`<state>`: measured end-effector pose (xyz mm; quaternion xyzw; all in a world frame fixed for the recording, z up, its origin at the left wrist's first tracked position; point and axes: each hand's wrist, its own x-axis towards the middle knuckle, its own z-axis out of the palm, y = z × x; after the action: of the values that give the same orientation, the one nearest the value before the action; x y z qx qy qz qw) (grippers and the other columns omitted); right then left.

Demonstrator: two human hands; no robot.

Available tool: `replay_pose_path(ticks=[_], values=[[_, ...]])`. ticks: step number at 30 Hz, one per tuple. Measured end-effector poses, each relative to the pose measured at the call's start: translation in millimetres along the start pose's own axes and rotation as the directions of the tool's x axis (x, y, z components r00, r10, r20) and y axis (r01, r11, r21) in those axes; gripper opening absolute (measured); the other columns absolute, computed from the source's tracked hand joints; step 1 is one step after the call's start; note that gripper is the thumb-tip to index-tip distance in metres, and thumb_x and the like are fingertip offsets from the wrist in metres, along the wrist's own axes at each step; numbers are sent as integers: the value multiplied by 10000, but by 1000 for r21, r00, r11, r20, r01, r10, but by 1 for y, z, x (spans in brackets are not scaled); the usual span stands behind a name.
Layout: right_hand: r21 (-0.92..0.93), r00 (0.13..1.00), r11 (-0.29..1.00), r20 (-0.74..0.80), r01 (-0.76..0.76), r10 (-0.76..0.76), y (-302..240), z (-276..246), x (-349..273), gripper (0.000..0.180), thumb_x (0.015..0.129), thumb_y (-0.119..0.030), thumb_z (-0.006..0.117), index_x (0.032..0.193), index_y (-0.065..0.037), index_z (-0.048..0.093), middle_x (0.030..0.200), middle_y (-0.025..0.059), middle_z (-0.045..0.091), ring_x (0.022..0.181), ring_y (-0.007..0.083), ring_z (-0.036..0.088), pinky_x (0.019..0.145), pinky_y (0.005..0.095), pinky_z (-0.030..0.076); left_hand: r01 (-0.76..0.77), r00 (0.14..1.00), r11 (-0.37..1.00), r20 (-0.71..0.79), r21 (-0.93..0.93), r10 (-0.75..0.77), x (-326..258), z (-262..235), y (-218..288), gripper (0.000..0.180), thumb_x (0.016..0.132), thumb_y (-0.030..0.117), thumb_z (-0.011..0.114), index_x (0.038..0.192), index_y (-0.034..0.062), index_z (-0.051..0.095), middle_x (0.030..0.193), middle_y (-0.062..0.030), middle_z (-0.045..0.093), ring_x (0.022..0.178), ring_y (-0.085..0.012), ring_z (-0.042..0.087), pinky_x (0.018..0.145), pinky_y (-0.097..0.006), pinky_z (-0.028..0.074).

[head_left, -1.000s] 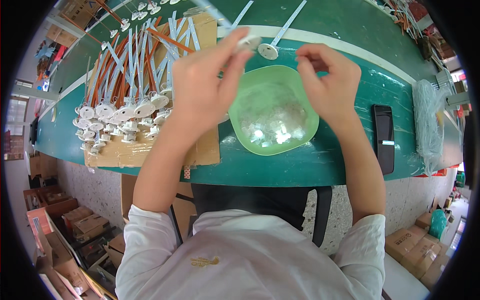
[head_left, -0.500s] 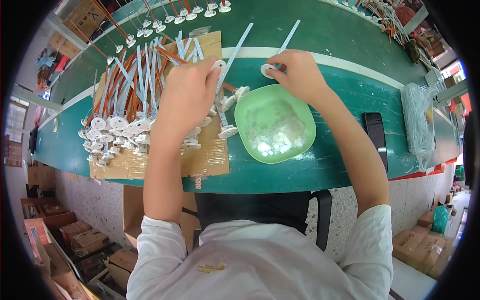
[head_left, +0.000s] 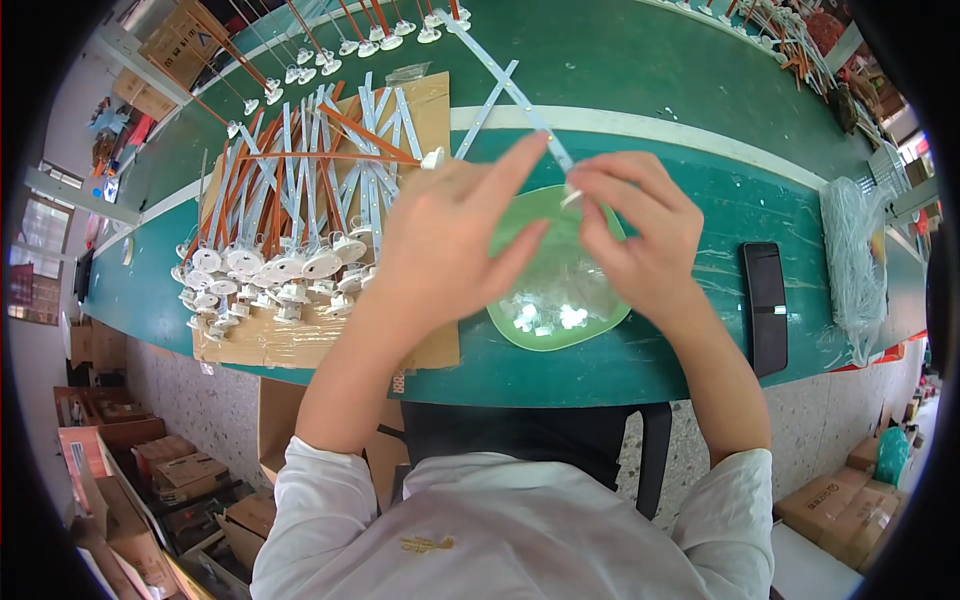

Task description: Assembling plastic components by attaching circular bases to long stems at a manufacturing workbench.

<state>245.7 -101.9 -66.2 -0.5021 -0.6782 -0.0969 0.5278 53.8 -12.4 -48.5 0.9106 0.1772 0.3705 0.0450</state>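
Note:
My right hand (head_left: 645, 225) pinches the near end of a pale strip dotted with small squares (head_left: 510, 85). A small white part (head_left: 572, 195) shows at its fingertips. The strip slants up and left over the table. My left hand (head_left: 450, 235) is open, index finger and thumb apart, just left of the strip's near end. Below both hands sits a light green bowl (head_left: 540, 342) with many small clear, shiny pieces inside. Behind my left hand, an orange strip (head_left: 335, 156) with a white end part lies across a pile of similar strips with white round bases (head_left: 245, 262).
The pile rests on a cardboard sheet (head_left: 420, 340). Several strips with white bases (head_left: 390, 42) stand along the back left. A black phone (head_left: 765, 305) and a clear plastic bundle (head_left: 850, 260) lie on the right. Boxes (head_left: 185, 480) fill the floor at left.
My left hand has opened from its pinch on a white disc and moved right and lower. My right hand has moved lower; its strip now slants left. The view has shifted slightly.

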Motion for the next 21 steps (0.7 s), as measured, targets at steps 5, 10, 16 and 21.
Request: replay_pose_path(ticks=[5, 10, 16, 21], values=[[83, 985, 981, -35, 174, -171, -16, 11, -11, 341, 633, 114, 726, 953, -2, 728, 960, 107, 686, 803, 266, 652, 643, 330, 534, 14, 990, 948, 136, -317, 31, -5, 12, 14, 567, 810, 42, 700, 1350, 15, 526, 911, -172, 695, 818, -373, 679, 686, -449, 526], [128, 990, 984, 37, 127, -133, -15, 9, -10, 322, 673, 104, 733, 980, 6, 728, 970, 121, 690, 783, 260, 640, 623, 326, 520, 96, 976, 910, 218, -403, -7, -5, 9, 10, 466, 833, 9, 665, 1277, -4, 524, 919, -212, 685, 843, -424, 675, 688, -472, 521], [175, 994, 983, 78, 57, -72, -14, 7, -8, 285, 740, 88, 723, 1015, 14, 725, 975, 135, 708, 774, 256, 661, 630, 303, 528, 126, 971, 872, 238, -474, -11, -2, 4, 11, 475, 860, 7, 636, 1326, -1, 546, 939, -197, 698, 780, -371, 697, 632, -392, 514], [142, 996, 989, 78, 36, -48, -14, 7, -11, 286, 744, 87, 715, 1017, 6, 727, 912, 122, 713, 773, 239, 673, 641, 299, 536, 149, 967, 877, 253, -458, -32, -8, 13, 11, 413, 929, 61, 615, 1316, -13, 489, 967, -230, 676, 890, -435, 659, 714, -490, 495]])
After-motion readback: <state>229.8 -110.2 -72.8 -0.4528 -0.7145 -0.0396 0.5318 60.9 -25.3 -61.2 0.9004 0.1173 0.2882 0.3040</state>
